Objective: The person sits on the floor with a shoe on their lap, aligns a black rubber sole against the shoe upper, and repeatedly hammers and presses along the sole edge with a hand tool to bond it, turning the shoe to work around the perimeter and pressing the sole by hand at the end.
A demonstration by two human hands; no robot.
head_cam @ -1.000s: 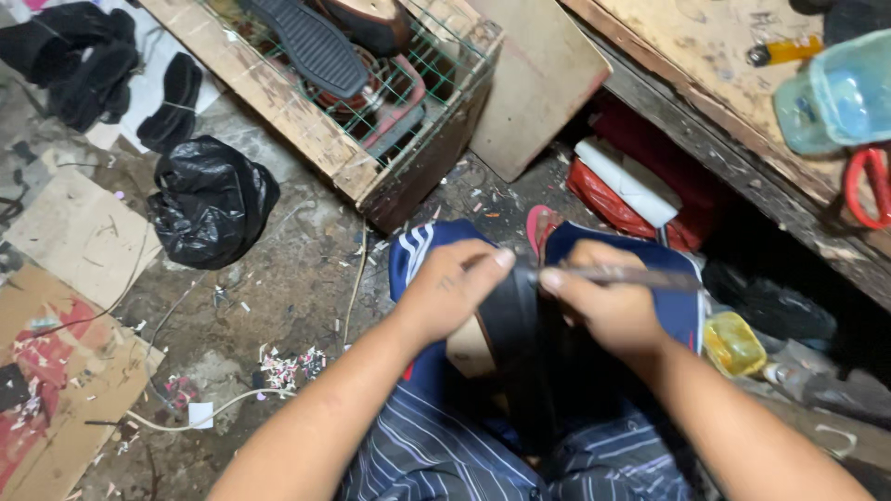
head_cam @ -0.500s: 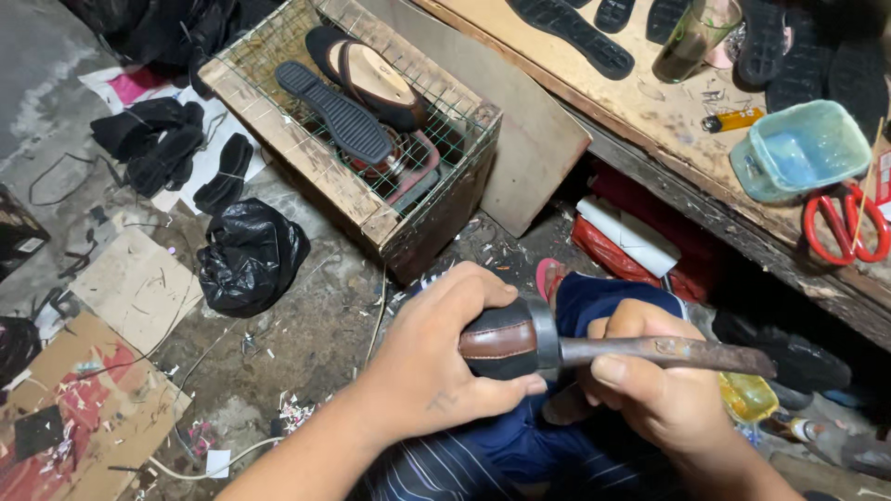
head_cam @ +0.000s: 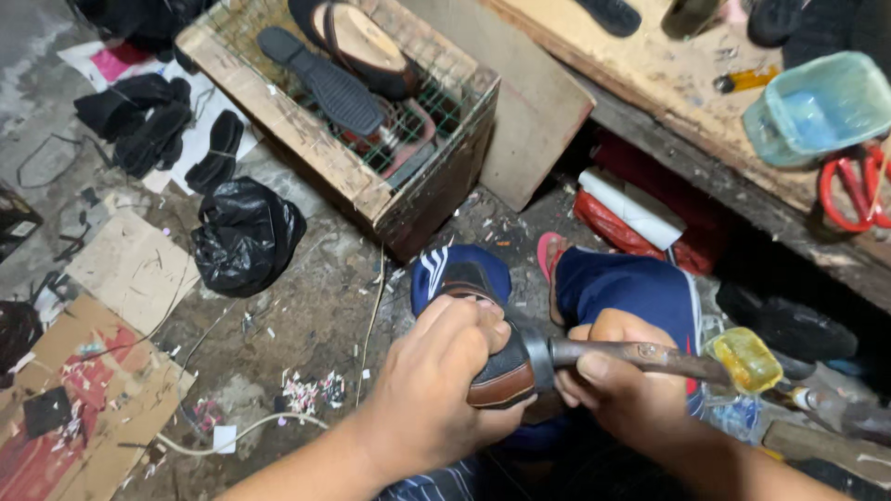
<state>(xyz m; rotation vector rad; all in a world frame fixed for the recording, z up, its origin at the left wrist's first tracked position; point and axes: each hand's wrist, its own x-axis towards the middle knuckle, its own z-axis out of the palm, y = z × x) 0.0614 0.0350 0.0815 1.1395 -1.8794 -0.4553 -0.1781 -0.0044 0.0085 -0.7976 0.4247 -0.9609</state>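
Observation:
My left hand [head_cam: 444,380] wraps around a dark brown and black shoe [head_cam: 502,378] held over my lap. My right hand [head_cam: 617,378] grips the rusty metal shaft of a hammer [head_cam: 640,353], whose round head presses against the shoe between both hands. The shaft runs off to the right. My knees in blue shorts [head_cam: 640,288] sit just behind the hands. Most of the shoe is hidden under my left fingers.
A wooden crate with wire mesh [head_cam: 371,121] holds sandals and soles. A black plastic bag [head_cam: 243,237] lies on the dirty floor by cardboard [head_cam: 130,269]. A wooden bench at right carries a teal tub [head_cam: 817,107] and red scissors [head_cam: 849,190]. A yellow container [head_cam: 742,360] sits at right.
The view dropped closer to my hands. The shoe turned from upright to lying sideways in my left hand, and the hammer head now rests against it.

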